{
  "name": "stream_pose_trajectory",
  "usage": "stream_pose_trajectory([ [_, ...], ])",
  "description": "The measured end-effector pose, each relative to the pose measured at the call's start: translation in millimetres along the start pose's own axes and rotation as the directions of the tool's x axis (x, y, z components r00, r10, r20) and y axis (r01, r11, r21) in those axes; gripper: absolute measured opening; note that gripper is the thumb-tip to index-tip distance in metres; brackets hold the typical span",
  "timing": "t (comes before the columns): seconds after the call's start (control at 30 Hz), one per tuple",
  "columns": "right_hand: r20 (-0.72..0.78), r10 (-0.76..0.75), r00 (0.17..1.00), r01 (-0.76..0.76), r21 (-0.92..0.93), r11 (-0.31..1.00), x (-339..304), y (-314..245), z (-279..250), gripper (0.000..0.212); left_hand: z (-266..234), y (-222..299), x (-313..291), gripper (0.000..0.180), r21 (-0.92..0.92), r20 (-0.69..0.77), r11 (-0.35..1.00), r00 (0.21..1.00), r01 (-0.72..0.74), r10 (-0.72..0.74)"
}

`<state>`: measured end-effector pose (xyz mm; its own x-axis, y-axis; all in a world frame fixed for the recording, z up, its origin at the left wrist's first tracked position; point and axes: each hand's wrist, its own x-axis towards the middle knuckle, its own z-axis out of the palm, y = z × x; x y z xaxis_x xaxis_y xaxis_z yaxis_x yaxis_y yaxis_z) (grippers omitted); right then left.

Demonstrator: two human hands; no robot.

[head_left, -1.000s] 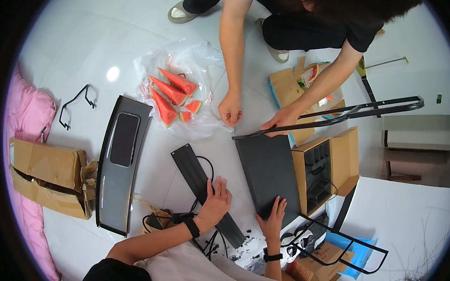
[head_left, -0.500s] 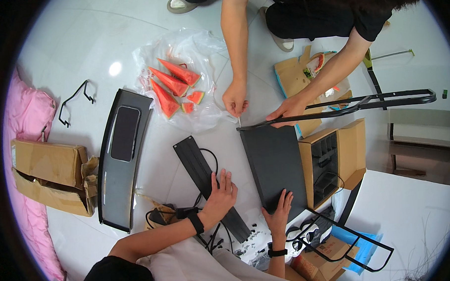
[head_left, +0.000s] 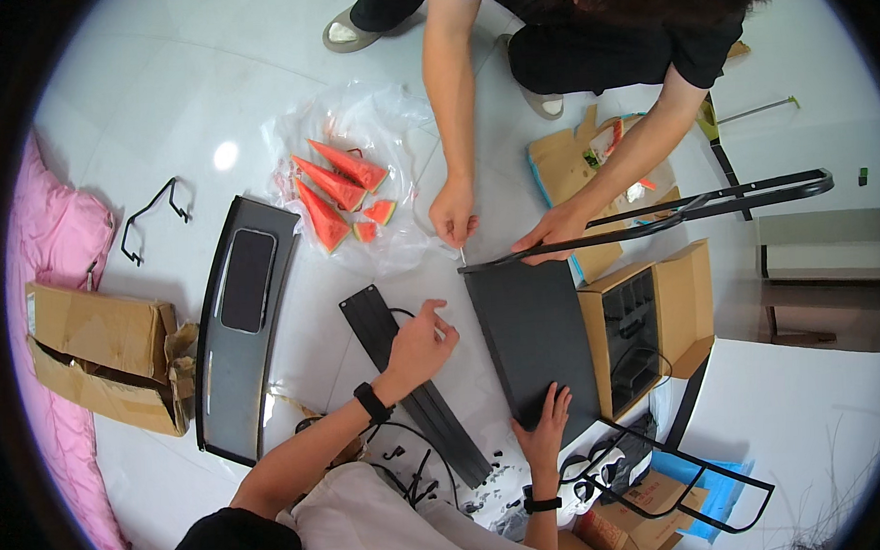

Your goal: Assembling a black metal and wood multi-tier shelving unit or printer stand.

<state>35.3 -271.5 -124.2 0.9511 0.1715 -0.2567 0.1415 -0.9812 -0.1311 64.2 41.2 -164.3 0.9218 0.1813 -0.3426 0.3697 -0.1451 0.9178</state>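
My left hand (head_left: 423, 348) hovers over a long black grooved bar (head_left: 367, 321), fingers apart and holding nothing. Flat against the near end of a dark grey panel (head_left: 527, 335) lies my right hand (head_left: 545, 426), fingers spread. Across from me, a crouching person steadies a black tubular metal frame (head_left: 695, 211) on the panel's far edge with one hand (head_left: 560, 234). That person's other hand (head_left: 452, 212) pinches a thin metal rod at the panel's far left corner; the rod's kind cannot be made out.
To the left lies a curved dark board (head_left: 228, 379) with a phone (head_left: 247, 282) on it. Watermelon slices (head_left: 332, 182) sit on a plastic bag. An open carton (head_left: 645, 326) stands right of the panel, a second black frame (head_left: 704, 474) nearer me. Cables and small black parts (head_left: 423, 479) lie close by.
My left hand has lifted off the black bar and moved up, its fingers curling somewhat. My right hand stays on the panel. The other person's hands keep to the panel's far edge.
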Motion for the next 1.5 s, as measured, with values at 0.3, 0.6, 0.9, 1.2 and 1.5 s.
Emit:
stream_pose_trajectory([
  [0.3,-0.026,-0.105,0.994,0.107,0.297,0.949,39.2,1.2,-47.8,0.069,11.4,-8.2,62.5,0.058,-0.698,0.145,0.702,0.988,0.142,-0.056],
  [0.6,0.015,-0.331,0.943,0.281,0.494,0.823,141.4,-120.1,-129.0,0.019,38.4,-20.5,36.1,0.056,-0.733,0.033,0.67,0.99,0.117,-0.137],
  [0.9,0.203,-0.27,0.941,-0.026,0.84,0.541,181.8,-132.3,-79.7,0.039,41.9,-5.2,41.9,0.058,-0.83,0.193,0.503,0.97,0.24,-0.145],
  [1.2,0.347,-0.281,0.895,0.015,0.605,0.796,195.0,-167.5,-88.9,0.032,38.3,-8.8,53.1,0.063,-0.926,0.27,0.224,0.948,0.304,-0.169],
  [1.5,0.232,-0.3,0.925,0.159,0.48,0.863,205.3,-147.6,-55.5,0.036,48.9,3.3,36.7,0.058,-0.926,0.202,0.267,0.947,0.268,-0.249],
])
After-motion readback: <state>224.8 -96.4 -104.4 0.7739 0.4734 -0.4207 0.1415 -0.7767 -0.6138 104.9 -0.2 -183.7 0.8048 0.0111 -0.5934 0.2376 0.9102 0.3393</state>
